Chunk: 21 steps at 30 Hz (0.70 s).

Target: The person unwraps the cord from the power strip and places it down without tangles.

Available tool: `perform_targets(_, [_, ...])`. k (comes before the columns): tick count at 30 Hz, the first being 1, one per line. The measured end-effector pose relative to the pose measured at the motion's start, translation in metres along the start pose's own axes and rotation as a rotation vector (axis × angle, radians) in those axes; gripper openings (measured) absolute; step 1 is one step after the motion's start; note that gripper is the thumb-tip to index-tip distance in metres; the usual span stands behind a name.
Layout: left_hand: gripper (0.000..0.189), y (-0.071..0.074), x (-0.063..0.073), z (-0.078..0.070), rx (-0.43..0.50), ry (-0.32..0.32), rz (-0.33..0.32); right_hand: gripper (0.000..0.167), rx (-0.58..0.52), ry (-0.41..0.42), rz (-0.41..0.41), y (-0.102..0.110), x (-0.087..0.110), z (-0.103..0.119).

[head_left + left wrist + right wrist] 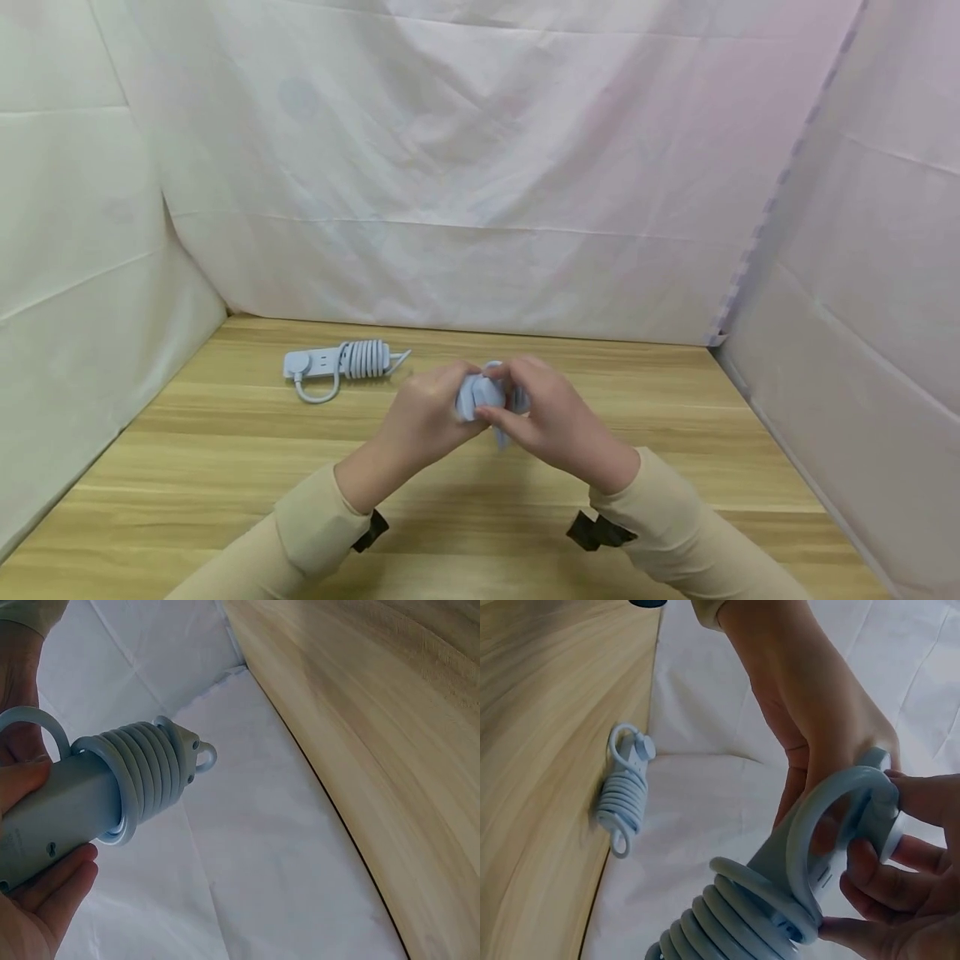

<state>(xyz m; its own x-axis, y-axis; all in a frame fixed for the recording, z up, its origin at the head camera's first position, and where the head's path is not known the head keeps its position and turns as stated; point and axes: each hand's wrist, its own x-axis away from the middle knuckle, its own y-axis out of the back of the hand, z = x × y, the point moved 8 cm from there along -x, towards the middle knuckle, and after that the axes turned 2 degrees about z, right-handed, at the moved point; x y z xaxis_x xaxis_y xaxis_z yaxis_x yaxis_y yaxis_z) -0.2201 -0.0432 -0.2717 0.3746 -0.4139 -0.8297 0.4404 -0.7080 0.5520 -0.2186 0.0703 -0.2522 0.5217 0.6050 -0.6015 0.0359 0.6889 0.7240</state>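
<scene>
My left hand (431,408) grips the end of a pale blue power strip (71,806), which is raised over the table. Its cord (146,769) is wound in several turns round the other end, with a small loop sticking out past the tip. At the gripped end, my right hand (555,421) pinches the plug (879,825) between thumb and fingers. The plug sits right at the strip's socket face, and a bend of cord arches from it back to the coil. In the head view, the fingers hide much of the strip.
A second pale blue power strip (326,362), its cord coiled and its plug seated at the left end, lies on the wooden table (225,467) at the back left. White cloth (465,167) hangs behind the table and along both sides.
</scene>
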Motion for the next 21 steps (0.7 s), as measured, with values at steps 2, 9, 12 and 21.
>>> perform_targets(2, [0.042,0.000,0.000,-0.001,-0.005,-0.021,-0.012,0.035,-0.012,0.017,-0.002,0.001,0.000,0.000])
perform_targets(9, [0.044,0.002,0.003,0.000,0.013,-0.035,-0.025,0.032,-0.049,0.034,-0.005,0.003,0.001,0.001])
perform_targets(12, [0.046,0.004,0.003,0.000,0.014,-0.016,-0.016,0.031,-0.052,0.037,-0.018,0.004,0.001,0.002])
perform_targets(21, [0.053,0.012,0.001,0.008,0.009,0.027,-0.045,0.038,-0.033,0.068,-0.058,0.016,0.004,0.006])
